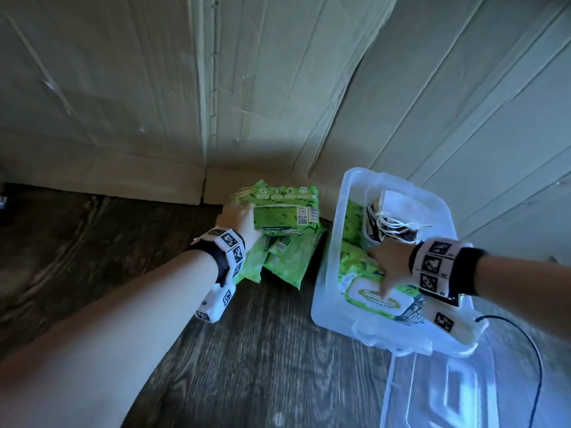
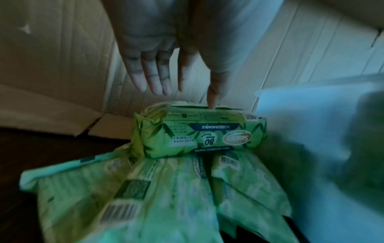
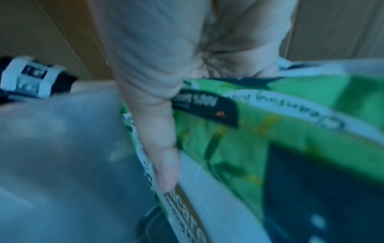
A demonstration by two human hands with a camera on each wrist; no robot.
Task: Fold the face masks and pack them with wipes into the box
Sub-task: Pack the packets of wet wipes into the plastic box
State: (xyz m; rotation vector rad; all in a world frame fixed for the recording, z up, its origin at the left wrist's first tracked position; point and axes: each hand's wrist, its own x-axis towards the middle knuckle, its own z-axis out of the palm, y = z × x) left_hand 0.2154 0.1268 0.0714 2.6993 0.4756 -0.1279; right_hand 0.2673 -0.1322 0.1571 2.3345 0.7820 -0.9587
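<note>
Left hand (image 1: 238,218) grip wide, fingers straight, on top pack (image 1: 282,218) of the wipes pile (image 1: 279,261) on the floor: about four packs. Right hand (image 1: 390,260) flat on the upper wipes pack (image 1: 375,299) in the clear box (image 1: 332,304), two packs visible. Folded masks (image 1: 390,227) bundled at box's far end; count unclear.

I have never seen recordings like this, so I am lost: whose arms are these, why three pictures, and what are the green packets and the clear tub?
No robot: a person wears cameras, one on the head, one on each wrist. The head view shows both arms over a wood-patterned floor. The left hand reaches the top wipes pack on a green pile, fingers straight; the left wrist view shows it close. The right hand presses a wipes pack inside the clear plastic box; face masks lie behind. The box's lid lies nearby.
</note>
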